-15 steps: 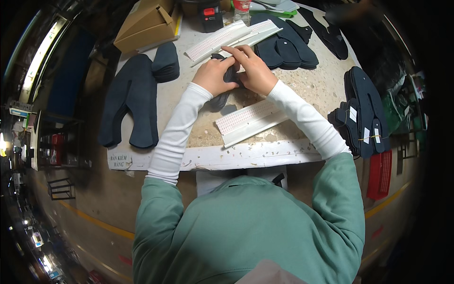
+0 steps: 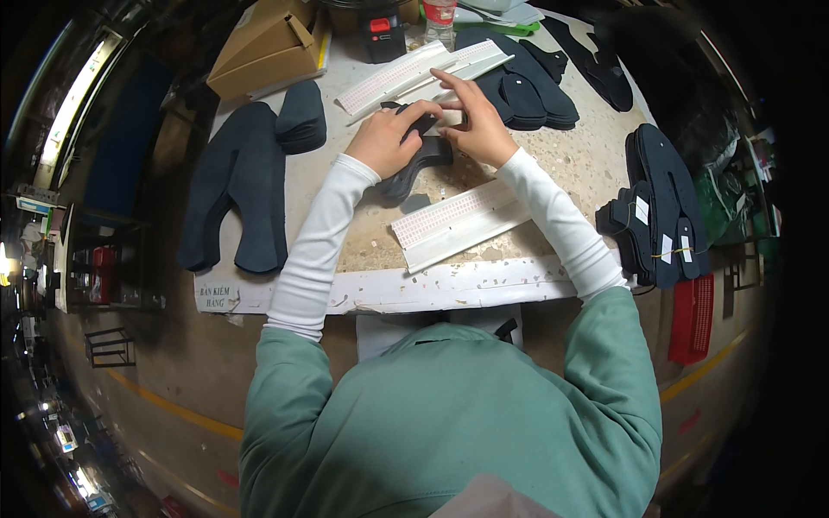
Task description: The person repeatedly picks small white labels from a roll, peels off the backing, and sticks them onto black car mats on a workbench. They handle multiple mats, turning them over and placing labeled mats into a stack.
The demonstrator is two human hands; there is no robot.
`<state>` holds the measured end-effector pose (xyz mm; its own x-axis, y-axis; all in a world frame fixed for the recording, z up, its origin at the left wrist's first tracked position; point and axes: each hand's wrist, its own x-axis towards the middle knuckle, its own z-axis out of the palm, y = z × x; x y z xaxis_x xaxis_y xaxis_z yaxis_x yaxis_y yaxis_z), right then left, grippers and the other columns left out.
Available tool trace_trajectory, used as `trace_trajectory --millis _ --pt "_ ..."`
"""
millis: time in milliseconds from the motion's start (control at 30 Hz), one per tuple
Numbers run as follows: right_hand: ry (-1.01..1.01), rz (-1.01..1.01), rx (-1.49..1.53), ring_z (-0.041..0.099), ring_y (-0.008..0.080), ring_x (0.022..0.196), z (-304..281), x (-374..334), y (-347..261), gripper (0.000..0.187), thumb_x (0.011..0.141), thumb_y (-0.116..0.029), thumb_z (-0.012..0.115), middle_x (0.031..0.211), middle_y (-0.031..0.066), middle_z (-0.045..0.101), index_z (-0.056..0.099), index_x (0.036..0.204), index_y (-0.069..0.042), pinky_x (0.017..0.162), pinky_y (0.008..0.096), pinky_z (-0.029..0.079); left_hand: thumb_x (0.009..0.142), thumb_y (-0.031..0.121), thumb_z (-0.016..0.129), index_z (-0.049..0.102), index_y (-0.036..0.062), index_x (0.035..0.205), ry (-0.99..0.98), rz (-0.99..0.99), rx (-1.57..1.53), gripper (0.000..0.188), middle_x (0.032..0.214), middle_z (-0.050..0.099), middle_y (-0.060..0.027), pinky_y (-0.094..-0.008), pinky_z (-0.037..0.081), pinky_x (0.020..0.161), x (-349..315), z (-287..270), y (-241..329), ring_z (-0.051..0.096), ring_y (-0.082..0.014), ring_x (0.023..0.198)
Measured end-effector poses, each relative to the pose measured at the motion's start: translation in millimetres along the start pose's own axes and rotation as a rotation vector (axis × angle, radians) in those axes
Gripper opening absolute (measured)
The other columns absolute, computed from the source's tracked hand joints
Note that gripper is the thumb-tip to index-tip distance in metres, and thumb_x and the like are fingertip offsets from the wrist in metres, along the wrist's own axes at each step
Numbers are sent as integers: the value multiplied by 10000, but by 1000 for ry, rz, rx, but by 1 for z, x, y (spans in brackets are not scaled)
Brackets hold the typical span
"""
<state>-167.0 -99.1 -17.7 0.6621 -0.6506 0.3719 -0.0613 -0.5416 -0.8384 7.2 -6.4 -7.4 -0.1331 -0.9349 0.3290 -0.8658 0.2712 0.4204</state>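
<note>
In the middle of the table, dark curved foam pieces (image 2: 432, 153) lie under and between my hands. My left hand (image 2: 386, 141) is curled over them, its fingers bent round a dark piece whose far end is partly hidden. Just to the right, my right hand (image 2: 479, 128) has its fingers apart, with the index finger stretched out and the thumb near the pieces' upper end. Nothing shows in it. A white sheet of small red-printed labels (image 2: 458, 220) lies nearer me, and another label sheet (image 2: 397, 76) lies beyond my hands.
Stacked dark foam pieces stand at the left (image 2: 239, 186), with a smaller stack (image 2: 301, 116) beside them. More stacks lie at the back (image 2: 527, 91) and the right edge (image 2: 669, 198). A cardboard box (image 2: 263, 56), a black-and-red device (image 2: 382, 36) and a bottle (image 2: 439, 22) stand behind.
My hands have drawn apart: the right moved to the right, the left slightly left and down. More of the dark foam pieces now shows between them.
</note>
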Motion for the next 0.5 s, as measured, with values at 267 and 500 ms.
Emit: trace_trajectory --millis 267,500 --pt "-99 -123 -144 625 307 930 14 -7 -6 853 674 160 579 1195 176 473 390 1433 -180 833 341 532 807 209 619 595 174 1066 15 10 46 263 892 654 -149 -468 499 776 -4 0 8 626 -375 832" --pt "152 -123 -121 655 255 964 -1 -2 -1 670 718 113 595 1186 151 534 522 1334 -139 753 330 563 703 178 749 583 155 967 -13 7 -60 312 843 649 -116 -415 506 758 -3 -5 6 641 -345 814"
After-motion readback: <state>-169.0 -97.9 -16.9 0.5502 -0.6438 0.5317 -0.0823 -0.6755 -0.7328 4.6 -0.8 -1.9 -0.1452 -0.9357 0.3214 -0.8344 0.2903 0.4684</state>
